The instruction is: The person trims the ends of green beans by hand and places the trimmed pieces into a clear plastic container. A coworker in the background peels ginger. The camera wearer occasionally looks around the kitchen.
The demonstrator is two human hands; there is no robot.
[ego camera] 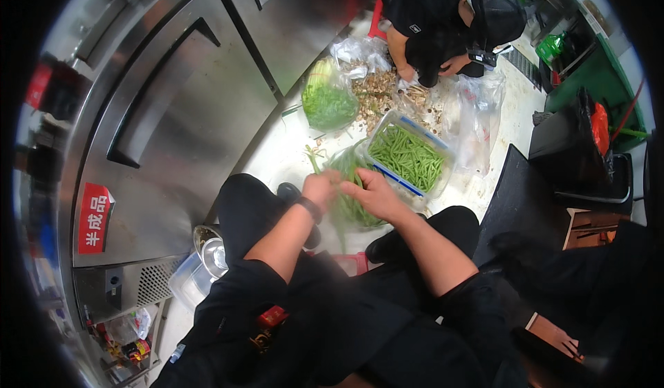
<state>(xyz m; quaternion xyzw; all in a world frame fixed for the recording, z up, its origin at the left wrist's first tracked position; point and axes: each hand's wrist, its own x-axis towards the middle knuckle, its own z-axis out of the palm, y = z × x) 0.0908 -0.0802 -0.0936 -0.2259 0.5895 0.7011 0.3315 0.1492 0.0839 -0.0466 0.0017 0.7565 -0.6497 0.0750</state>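
Observation:
My left hand [319, 188], blurred and with a dark band at the wrist, grips some long green vegetable stalks [313, 161]. Close beside it, my right hand [374, 195] pinches the same greens between thumb and fingers. A heap of long green leaves [358, 212] lies under both hands, partly within a clear plastic bag [348, 155]. Just beyond my right hand, a clear plastic tub [445, 179] with blue clips is filled with cut green beans [407, 154]. The exact kind of greens cannot be told through the blur.
Ahead, bagged leafy greens [329, 97] sit by scattered brown trimmings [376, 95]. A co-worker [436, 30] bends over them beside clear plastic sheeting [480, 118]. Steel refrigerator doors [171, 102] line the left; a black bin [565, 134] stands right. Plastic containers [192, 279] are near my left knee.

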